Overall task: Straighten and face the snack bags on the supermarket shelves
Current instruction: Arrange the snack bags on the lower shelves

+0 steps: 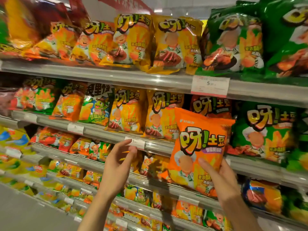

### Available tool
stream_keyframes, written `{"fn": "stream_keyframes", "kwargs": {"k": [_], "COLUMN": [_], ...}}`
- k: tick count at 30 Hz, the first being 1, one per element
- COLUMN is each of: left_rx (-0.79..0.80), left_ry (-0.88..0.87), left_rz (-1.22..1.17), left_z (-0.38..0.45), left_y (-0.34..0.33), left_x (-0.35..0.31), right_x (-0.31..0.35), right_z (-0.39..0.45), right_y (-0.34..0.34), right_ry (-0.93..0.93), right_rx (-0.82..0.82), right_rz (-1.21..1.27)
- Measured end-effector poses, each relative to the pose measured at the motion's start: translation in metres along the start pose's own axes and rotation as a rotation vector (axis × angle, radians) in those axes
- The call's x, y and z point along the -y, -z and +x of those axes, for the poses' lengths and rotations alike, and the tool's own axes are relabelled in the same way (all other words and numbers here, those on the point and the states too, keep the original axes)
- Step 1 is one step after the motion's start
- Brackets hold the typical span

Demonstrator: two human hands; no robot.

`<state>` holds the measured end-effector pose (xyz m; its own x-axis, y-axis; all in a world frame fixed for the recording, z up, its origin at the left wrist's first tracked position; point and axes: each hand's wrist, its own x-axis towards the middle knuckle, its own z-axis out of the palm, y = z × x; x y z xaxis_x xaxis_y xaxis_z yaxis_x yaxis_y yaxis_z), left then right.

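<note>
Orange snack bag [198, 147] is up in front of the middle shelf rail [158, 146], print facing out, the right hand [221, 179] gripping its lower corner, thumb across the front, likely to slot it upright. Left hand [119, 165] hovers loose-fingered and empty just below that rail, ready to steady.

An orange snack bag [198, 147] with bold yellow, black-outlined characters, a purple flavour band and a white-clad cartoon chef stands out before the grey shelf rails [106, 77]. Left of the orange snack bag sit yellow bags [160, 114] bearing the same chef motif; right of it, green bags [265, 130] with orange and yellow fries artwork. Behind it shows a dark red bag [211, 105]. Further left, a green-and-yellow bag [96, 105] carries a cartoon turtle. White price tags [210, 85] with pink edging are clipped above the orange snack bag.
</note>
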<state>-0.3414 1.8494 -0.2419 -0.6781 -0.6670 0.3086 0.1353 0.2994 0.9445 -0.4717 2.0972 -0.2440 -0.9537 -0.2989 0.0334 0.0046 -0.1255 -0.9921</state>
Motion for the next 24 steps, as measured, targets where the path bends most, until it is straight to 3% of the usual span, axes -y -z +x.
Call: {"fn": "stream_keyframes", "kwargs": {"k": [14,18,24], "left_rx": [0.132,0.114,0.003], "left_ry": [-0.027,-0.069,-0.201], "left_rz": [-0.017,0.085,0.422], "left_z": [0.107,0.145,0.218], "left_y": [0.117,0.158,0.196], "left_x": [0.043,0.058,0.079], "right_x": [-0.002,-0.002,-0.01], "right_z": [-0.002,-0.006,0.008], "right_y": [-0.149,-0.21,-0.279], "right_ry": [0.101,0.078,0.144], "right_rx": [-0.129,-0.106,-0.037], "right_rz": [-0.076,-0.081,-0.069]}}
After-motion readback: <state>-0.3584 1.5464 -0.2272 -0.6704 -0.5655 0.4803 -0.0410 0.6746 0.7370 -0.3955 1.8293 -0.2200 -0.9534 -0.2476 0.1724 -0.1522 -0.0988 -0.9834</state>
